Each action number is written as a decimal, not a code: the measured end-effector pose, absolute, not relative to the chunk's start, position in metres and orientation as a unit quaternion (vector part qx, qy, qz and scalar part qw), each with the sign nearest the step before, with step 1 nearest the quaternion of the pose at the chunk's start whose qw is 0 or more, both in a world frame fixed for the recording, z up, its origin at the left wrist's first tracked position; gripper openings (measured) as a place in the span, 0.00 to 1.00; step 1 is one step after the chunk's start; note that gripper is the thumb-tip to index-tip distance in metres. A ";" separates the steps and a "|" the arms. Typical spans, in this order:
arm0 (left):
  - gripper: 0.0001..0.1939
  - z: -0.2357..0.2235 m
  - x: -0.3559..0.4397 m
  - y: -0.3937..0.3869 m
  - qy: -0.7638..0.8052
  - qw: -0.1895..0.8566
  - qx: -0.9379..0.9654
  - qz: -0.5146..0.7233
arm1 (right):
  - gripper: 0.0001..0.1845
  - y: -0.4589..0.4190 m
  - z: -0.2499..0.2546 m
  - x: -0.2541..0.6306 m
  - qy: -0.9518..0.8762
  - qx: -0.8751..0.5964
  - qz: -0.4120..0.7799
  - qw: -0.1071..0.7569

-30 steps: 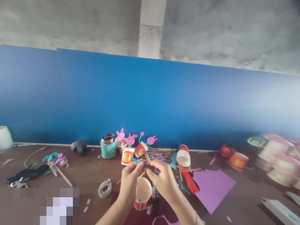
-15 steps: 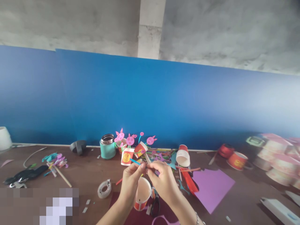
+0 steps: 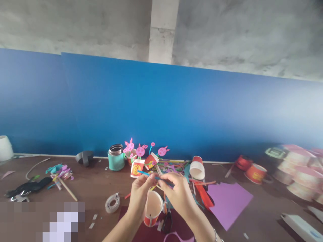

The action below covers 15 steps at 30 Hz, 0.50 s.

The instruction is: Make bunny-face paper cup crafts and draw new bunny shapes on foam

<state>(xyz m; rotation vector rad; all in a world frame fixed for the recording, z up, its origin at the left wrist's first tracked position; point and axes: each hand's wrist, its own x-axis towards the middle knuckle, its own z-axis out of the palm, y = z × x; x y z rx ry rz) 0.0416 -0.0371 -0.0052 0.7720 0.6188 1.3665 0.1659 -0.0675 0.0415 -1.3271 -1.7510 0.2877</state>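
Between the fingertips of both hands runs a thin blue stick (image 3: 143,172), its left end poking out past my left hand (image 3: 141,190). My right hand (image 3: 175,188) pinches the same stick close beside the left fingers. Below the hands stands a paper cup (image 3: 154,205), red and white outside, open side up; my left wrist overlaps its edge. Dark-handled scissors (image 3: 167,222) lie right of the cup. Just beyond the fingers are another paper cup (image 3: 137,168) and pink animal-face cutouts (image 3: 140,151) on thin stems.
A turquoise jar (image 3: 116,158) stands at the back, with a tape roll (image 3: 112,202) nearer on the left. Purple sheet (image 3: 229,203) and a red-handled tool (image 3: 205,195) lie on the right. Stacked bowls (image 3: 300,168) stand far right, colourful scraps (image 3: 62,171) far left.
The blue stick has slid slightly leftward, more of its left end showing. My right hand has shifted a little right. Both hands keep pinching it above the cup.
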 end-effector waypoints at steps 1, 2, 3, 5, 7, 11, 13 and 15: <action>0.10 -0.006 0.042 -0.037 0.276 0.662 0.348 0.604 | 0.08 -0.067 0.040 0.166 -0.708 -0.532 0.117 0.450; 0.10 -0.007 0.042 -0.037 0.275 0.661 0.353 0.603 | 0.08 -0.067 0.039 0.165 -0.707 -0.530 0.118 0.454; 0.10 -0.007 0.043 -0.038 0.272 0.659 0.357 0.603 | 0.08 -0.067 0.039 0.165 -0.705 -0.528 0.118 0.458; 0.09 -0.007 0.045 -0.039 0.262 0.660 0.356 0.608 | 0.07 -0.066 0.038 0.164 -0.703 -0.526 0.115 0.464; 0.08 -0.006 0.046 -0.041 0.250 0.665 0.345 0.613 | 0.08 -0.066 0.038 0.164 -0.708 -0.519 0.118 0.465; 0.07 -0.004 0.047 -0.044 0.240 0.672 0.331 0.618 | 0.10 -0.067 0.039 0.163 -0.720 -0.506 0.125 0.457; 0.08 -0.005 0.048 -0.045 0.239 0.671 0.334 0.618 | 0.10 -0.067 0.038 0.162 -0.726 -0.510 0.109 0.449; 0.08 -0.005 0.048 -0.045 0.238 0.672 0.325 0.621 | 0.10 -0.066 0.036 0.161 -0.729 -0.514 0.091 0.443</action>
